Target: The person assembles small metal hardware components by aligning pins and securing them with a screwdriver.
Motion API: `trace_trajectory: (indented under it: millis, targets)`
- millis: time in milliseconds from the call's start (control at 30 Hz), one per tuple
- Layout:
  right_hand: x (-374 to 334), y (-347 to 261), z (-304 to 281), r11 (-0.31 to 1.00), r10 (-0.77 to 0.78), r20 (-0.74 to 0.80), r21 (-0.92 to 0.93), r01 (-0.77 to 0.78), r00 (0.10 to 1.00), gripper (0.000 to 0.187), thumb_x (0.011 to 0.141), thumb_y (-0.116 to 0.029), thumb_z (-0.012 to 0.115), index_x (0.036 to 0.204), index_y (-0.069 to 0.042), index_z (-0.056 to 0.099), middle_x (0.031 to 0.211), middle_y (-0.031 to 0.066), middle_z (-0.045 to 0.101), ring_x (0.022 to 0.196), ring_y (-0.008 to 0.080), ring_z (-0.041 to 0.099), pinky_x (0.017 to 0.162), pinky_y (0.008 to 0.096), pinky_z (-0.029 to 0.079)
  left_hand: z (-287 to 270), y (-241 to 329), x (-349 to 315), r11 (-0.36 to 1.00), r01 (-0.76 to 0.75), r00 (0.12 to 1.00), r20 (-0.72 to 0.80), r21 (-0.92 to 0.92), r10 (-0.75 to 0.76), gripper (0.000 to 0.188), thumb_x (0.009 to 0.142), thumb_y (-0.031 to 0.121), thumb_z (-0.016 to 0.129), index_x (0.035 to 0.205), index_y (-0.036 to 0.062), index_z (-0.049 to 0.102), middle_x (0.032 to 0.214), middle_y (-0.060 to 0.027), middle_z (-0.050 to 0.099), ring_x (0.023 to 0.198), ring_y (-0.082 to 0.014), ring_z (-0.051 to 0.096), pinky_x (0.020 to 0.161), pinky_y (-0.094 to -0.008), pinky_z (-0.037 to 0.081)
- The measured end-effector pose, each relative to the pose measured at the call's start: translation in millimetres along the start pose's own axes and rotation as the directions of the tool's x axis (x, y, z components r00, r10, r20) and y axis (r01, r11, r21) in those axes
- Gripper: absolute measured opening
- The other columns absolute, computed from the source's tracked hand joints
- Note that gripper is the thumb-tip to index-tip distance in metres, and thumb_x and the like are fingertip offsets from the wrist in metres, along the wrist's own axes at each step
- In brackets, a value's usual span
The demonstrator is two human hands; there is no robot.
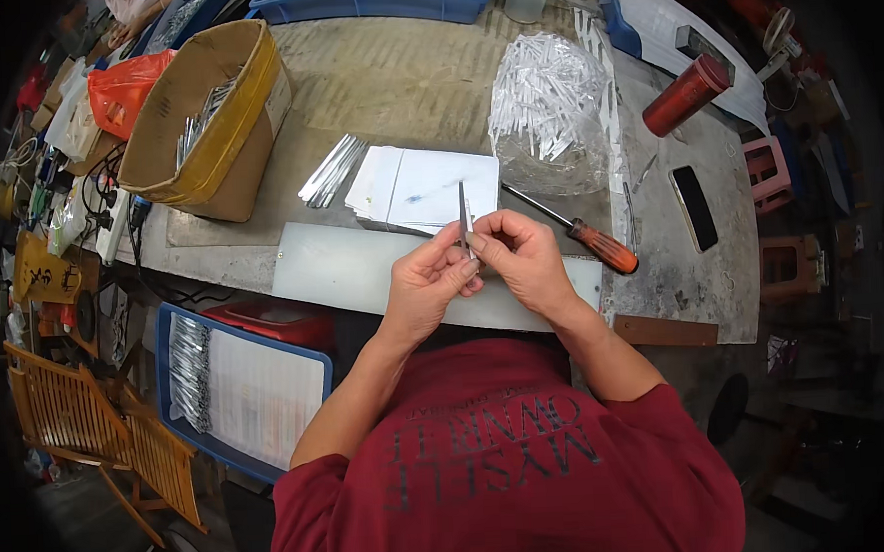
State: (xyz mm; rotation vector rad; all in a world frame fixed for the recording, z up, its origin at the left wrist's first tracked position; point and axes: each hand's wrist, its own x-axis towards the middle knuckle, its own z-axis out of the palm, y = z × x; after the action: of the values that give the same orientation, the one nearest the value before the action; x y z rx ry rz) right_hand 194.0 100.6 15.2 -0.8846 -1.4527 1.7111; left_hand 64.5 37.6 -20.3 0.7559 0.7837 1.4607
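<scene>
My left hand (430,281) and my right hand (522,258) meet over the near edge of the table. Their fingertips are pinched together round a slim, dark, pointed metal piece (462,198) that sticks up away from me. A narrow pale strip shows beside it between the fingers; its exact kind is too small to tell. Just beyond the hands lies a stack of white cards or paper (428,183), with smudges on the top sheet. A bundle of thin silvery strips (333,170) rests left of the stack. Under my hands runs a long pale board (343,265).
A clear bag of small white strips (550,99) sits beyond my right hand. Nearby are a screwdriver (603,246), a phone (694,208) and a red cylinder (688,96). A cardboard box (248,136) holds metal strips at left. A blue tray (330,380) stands below the table.
</scene>
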Motion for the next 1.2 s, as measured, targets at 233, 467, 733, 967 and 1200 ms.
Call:
trace_trajectory:
  millis: [233, 467, 733, 967, 1200]
  targets:
    - [-4, -10, 0, 0.985, 0.017, 0.051, -0.173, -0.008, 0.999, 0.014, 0.082, -0.009, 0.054, 0.078, 0.004, 0.054, 0.065, 0.0045, 0.057, 0.056, 0.0076, 0.054, 0.048, 0.0207, 0.043, -4, -3, 0, 1.0, 0.013, 0.999, 0.034, 0.018, -0.014, 0.048, 0.08, -0.003, 0.054, 0.125, 0.0064, 0.04, 0.078, -0.0053, 0.055, 0.067, -0.0119, 0.056, 0.059, -0.0217, 0.047]
    - [-5, -7, 0, 0.991, 0.01, 0.03, -0.131, -0.006, 0.999, 0.015, 0.082, -0.009, 0.054, 0.077, 0.004, 0.053, 0.064, 0.004, 0.056, 0.054, 0.0073, 0.053, 0.046, 0.021, 0.042, -4, -6, -2, 0.999, 0.041, 0.997, 0.059, 0.0, -0.041, 0.048, 0.081, -0.003, 0.053, 0.125, 0.0072, 0.04, 0.075, -0.0058, 0.055, 0.066, -0.0128, 0.056, 0.058, -0.0218, 0.047]
    - [-8, -8, 0, 0.984, 0.035, 0.022, -0.174, -0.031, 0.999, 0.015, 0.082, -0.011, 0.055, 0.076, 0.003, 0.054, 0.066, 0.0015, 0.054, 0.057, 0.0052, 0.049, 0.05, 0.0198, 0.04, -5, -8, -3, 0.999, 0.044, 0.996, 0.074, 0.024, -0.045, 0.047, 0.081, -0.002, 0.053, 0.125, 0.0087, 0.04, 0.075, -0.0053, 0.055, 0.066, -0.0125, 0.056, 0.058, -0.0215, 0.047]
    - [-7, -5, -3, 0.964, 0.003, 0.01, -0.266, 0.0, 1.0, 0.018, 0.081, -0.012, 0.056, 0.075, 0.004, 0.054, 0.064, 0.0055, 0.057, 0.054, 0.0077, 0.054, 0.047, 0.0225, 0.043, -4, -9, -3, 0.996, 0.036, 0.997, 0.061, 0.085, -0.041, 0.047, 0.081, -0.001, 0.053, 0.125, 0.0088, 0.04, 0.074, -0.0035, 0.054, 0.065, -0.011, 0.055, 0.057, -0.0208, 0.046]
    - [-6, -4, -5, 0.986, 0.037, 0.069, -0.165, -0.026, 0.997, 0.016, 0.083, -0.01, 0.054, 0.08, 0.005, 0.053, 0.066, 0.006, 0.057, 0.056, 0.0095, 0.055, 0.048, 0.0221, 0.044, -7, -8, -4, 0.991, 0.062, 0.994, 0.08, 0.121, -0.072, 0.053, 0.081, 0.0, 0.054, 0.129, 0.0131, 0.035, 0.077, -0.0079, 0.059, 0.065, -0.0119, 0.055, 0.055, -0.0212, 0.044]
